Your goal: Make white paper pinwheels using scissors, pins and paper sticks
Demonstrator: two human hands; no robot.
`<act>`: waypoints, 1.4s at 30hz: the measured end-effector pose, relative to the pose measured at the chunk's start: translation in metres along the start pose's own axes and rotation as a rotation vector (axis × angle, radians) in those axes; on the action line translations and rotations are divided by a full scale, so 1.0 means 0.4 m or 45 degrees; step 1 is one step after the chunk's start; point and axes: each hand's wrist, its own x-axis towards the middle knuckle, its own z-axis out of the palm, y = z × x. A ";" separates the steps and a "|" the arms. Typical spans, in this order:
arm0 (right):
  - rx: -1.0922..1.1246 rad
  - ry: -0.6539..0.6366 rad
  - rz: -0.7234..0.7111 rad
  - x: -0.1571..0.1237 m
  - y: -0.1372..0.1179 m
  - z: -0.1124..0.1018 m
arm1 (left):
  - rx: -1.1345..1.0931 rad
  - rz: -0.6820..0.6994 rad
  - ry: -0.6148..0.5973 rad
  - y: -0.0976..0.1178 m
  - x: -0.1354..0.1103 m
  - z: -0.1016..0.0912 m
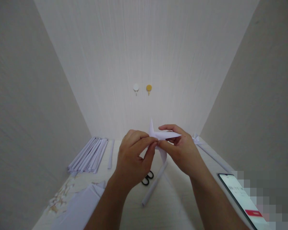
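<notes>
A white paper piece with pointed, petal-like tips [166, 135] is held up between both hands, above the table. My left hand [135, 156] pinches its lower middle between thumb and index finger. From the right, my right hand [180, 148] grips the same paper, thumb in front and index finger raised behind one long point. Below the fingers a curved paper strip hangs down, meeting a rolled white paper tube [155, 184] that slants toward me; whether the two are joined I cannot tell. Partly behind my left hand lie scissors [148, 178], only their black handles showing.
A row of folded paper strips [88, 156] lies at left, beside a single strip [111, 154]. Nearer are white sheets [80, 207] and small paper scraps [61, 196]. At right are another paper tube [216, 157] and a lit phone [240, 196]. Two hooks [148, 88] hang on the wall.
</notes>
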 end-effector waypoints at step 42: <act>-0.319 0.372 -0.261 -0.003 -0.036 -0.106 | 0.456 -0.757 -1.150 -0.028 -0.194 0.203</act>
